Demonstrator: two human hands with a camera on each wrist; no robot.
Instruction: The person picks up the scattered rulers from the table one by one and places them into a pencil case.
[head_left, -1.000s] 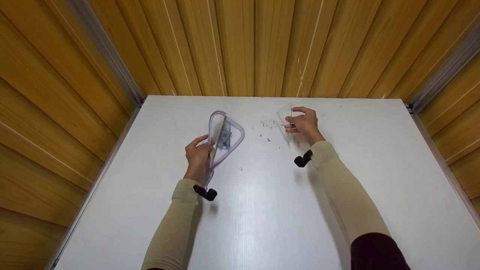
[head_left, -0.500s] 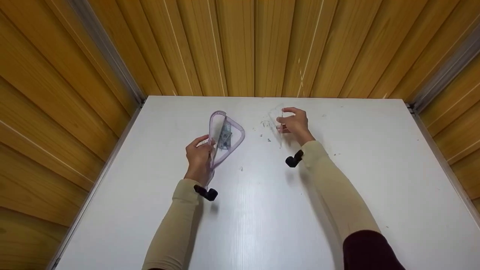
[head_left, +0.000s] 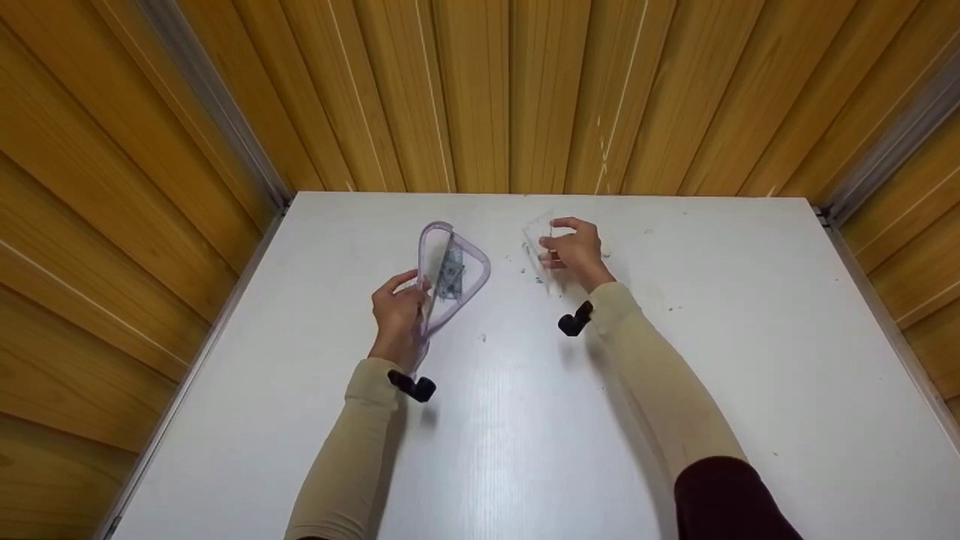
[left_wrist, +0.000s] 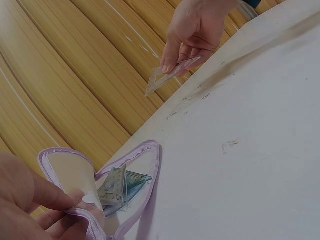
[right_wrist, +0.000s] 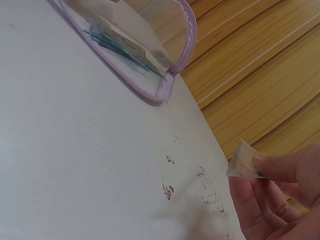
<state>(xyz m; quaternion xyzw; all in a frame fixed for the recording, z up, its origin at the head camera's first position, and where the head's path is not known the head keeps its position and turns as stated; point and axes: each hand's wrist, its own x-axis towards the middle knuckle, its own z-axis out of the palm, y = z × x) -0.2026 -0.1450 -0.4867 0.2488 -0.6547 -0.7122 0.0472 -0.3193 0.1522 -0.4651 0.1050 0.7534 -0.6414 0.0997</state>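
In the head view my left hand (head_left: 396, 311) pinches the near edge of a clear zip pouch (head_left: 486, 264) with lavender trim. The pouch's mouth gapes wide, its flap lifted by the fingers in the left wrist view. Inside lie clear and bluish-green drawing pieces (left_wrist: 114, 187), overlapping, at least one a triangle; their exact number cannot be made out. To the right, above the table, my right hand (head_left: 576, 247) grips a transparent set square (left_wrist: 174, 74) between thumb and fingers. That set square (right_wrist: 243, 164) is apart from the pouch, its pointed corner toward the wall.
Dark smudges and specks (right_wrist: 168, 191) mark the white table (head_left: 480, 435) between the pouch and the right hand. Behind the table's far edge rises a wood-plank wall (head_left: 480, 97). Similar plank walls flank both sides.
My right hand has shifted left with the set square, closer to the pouch. The left hand and the pouch have stayed in place.
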